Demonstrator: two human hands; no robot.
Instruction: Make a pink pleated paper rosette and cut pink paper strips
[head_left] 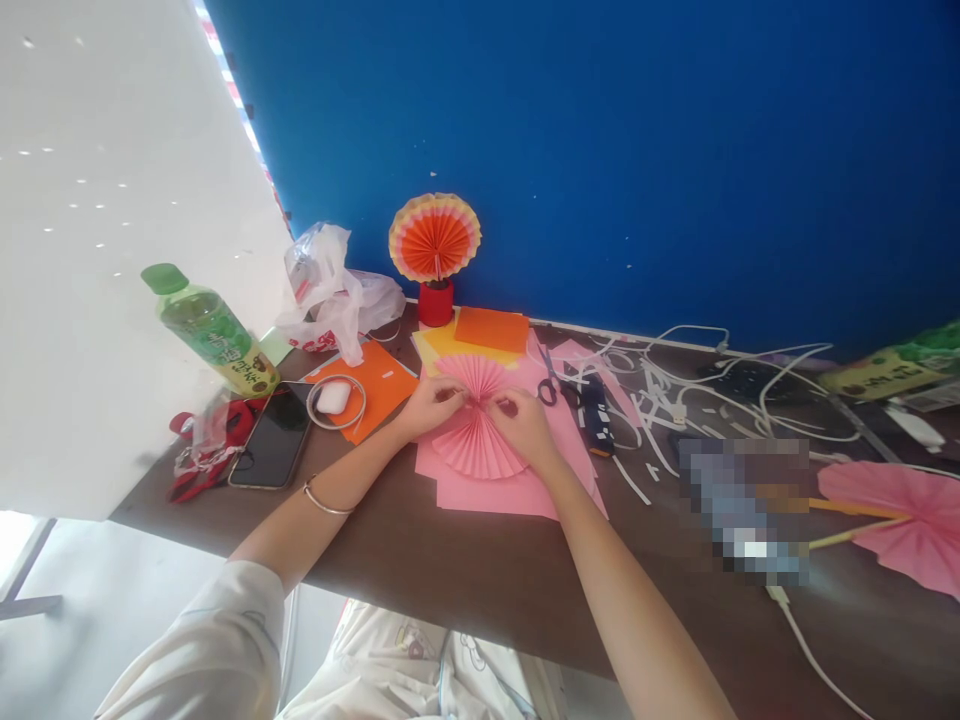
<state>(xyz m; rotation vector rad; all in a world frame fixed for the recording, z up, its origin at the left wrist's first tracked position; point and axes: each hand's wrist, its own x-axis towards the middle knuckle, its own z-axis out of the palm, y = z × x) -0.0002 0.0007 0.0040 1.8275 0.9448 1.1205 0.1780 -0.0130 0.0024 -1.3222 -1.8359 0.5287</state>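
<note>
A pleated pink paper fan (480, 450), spread into a round shape, lies over pink paper sheets (517, 498) on the dark table. My left hand (435, 407) is at the left of its centre, thumb and fingers pinched together on the pleats. From the right, my right hand (519, 415) closes its fingers at the same centre, close to the left one. Whatever small part lies between the fingertips is too small to make out. Behind the fan are yellow paper (433, 347) and a folded orange sheet (491, 329).
Scissors (547, 388), a dark box cutter (596, 415) and tangled white cables (660, 400) are to the right, with another pink fan (915, 520). At left are a green bottle (217, 335), phone (271, 440) and plastic bag (330, 290). An orange fan (435, 240) stands behind.
</note>
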